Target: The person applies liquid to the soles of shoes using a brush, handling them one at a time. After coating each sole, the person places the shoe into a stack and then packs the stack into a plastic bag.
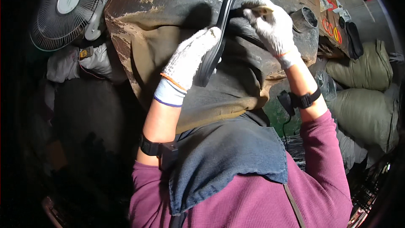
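My left hand (190,57), in a white knit glove, grips the lower part of a long black curved strip (219,33) that arches up over a large rusty brown metal drum (160,21). Higher up, my gloved right hand (272,25) presses on the strip's upper part and on a dark grey cloth (240,71) draped over the drum. Both wrists wear black straps. A blue cloth apron (228,160) hangs over my maroon sleeves below.
A round fan (65,10) stands at the upper left beside white bundles (74,63). A short metal pipe stub (304,19) juts from the drum near my right hand. Stuffed olive sacks (367,88) pile up at the right. The lower left is dark.
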Demonstrator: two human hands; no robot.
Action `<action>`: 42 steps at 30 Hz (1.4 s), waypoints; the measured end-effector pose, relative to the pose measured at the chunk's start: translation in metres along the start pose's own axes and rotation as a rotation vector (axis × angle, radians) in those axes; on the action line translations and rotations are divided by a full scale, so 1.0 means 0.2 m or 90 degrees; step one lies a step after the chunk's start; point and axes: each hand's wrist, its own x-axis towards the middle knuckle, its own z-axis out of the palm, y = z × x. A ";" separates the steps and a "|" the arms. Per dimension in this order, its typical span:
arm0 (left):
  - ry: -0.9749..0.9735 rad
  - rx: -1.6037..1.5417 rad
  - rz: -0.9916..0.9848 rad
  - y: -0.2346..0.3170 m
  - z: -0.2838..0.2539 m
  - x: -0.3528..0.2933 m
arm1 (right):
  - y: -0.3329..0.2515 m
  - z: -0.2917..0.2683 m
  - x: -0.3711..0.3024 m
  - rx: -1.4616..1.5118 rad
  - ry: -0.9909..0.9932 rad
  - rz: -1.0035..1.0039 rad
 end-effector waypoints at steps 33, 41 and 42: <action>0.168 -1.210 0.761 -0.34 -0.67 -1.40 | -0.65 -0.19 0.24 0.104 0.033 -0.113; 0.127 -0.655 0.299 -0.07 -0.78 -0.37 | 0.15 -0.62 0.14 -0.005 0.317 0.023; 0.067 -0.644 0.270 -0.09 -0.78 -0.28 | 0.29 -0.69 0.11 -0.174 0.323 -0.085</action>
